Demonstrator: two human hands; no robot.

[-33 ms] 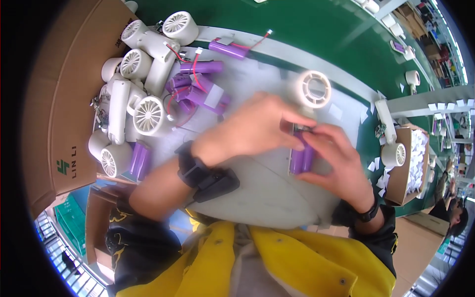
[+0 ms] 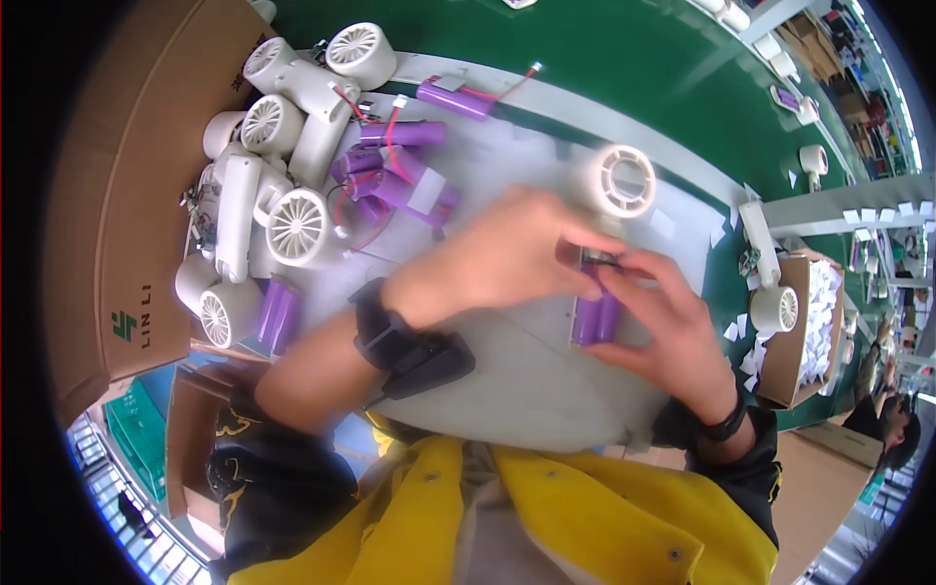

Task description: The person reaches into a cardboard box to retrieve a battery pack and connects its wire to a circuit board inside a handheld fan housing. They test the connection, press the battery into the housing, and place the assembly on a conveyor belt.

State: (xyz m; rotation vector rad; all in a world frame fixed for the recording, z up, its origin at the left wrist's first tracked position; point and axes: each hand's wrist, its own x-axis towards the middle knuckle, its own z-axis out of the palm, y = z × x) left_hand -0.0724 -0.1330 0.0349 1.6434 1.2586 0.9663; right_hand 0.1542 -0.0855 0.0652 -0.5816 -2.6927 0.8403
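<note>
A white handheld fan (image 2: 624, 182) lies on the work surface before me, its round head pointing away. A purple two-cell battery pack (image 2: 595, 320) sits at its handle, which is mostly hidden by my hands. My left hand (image 2: 517, 246) is closed at the fan's neck, thumb and fingers at the upper end of the cells. My right hand (image 2: 665, 322) curls round the pack from the right, thumb low on the cells and fingers near a dark wire (image 2: 606, 263) at the top. Blur hides the exact fingertip contact.
White fan bodies (image 2: 296, 226) pile up at left beside a tall cardboard box (image 2: 117, 214). Purple battery packs (image 2: 402, 134) with red leads lie next to them. At right, another fan (image 2: 773, 308) lies by a carton of white paper pieces (image 2: 788, 359). A green belt (image 2: 585, 58) runs behind.
The view has shifted slightly, so the whole scene sits a little further right. Both hands keep their places at the fan and pack.
</note>
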